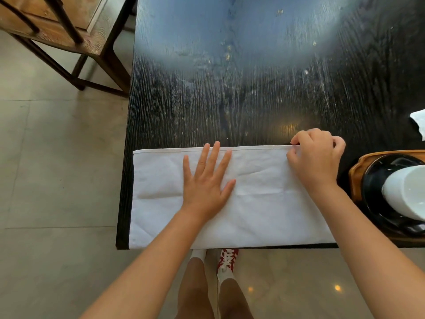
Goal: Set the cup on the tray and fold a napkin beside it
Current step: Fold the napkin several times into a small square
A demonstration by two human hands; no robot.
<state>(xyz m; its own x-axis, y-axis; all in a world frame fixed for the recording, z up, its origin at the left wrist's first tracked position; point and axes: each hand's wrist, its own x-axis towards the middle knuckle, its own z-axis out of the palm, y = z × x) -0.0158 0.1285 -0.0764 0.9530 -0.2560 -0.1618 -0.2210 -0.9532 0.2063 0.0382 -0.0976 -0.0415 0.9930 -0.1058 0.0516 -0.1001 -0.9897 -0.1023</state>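
Napkin (253, 199) lies flat on near edge of worktop (253, 88), just left of tray (355, 171) w/ cup (407, 192) on it. Left hand (207, 180) flat, fingers spread, pressing mid-cloth; right hand (315, 157) pinches far-right corner. Next fold: keep left pinned, match edges, then crease.
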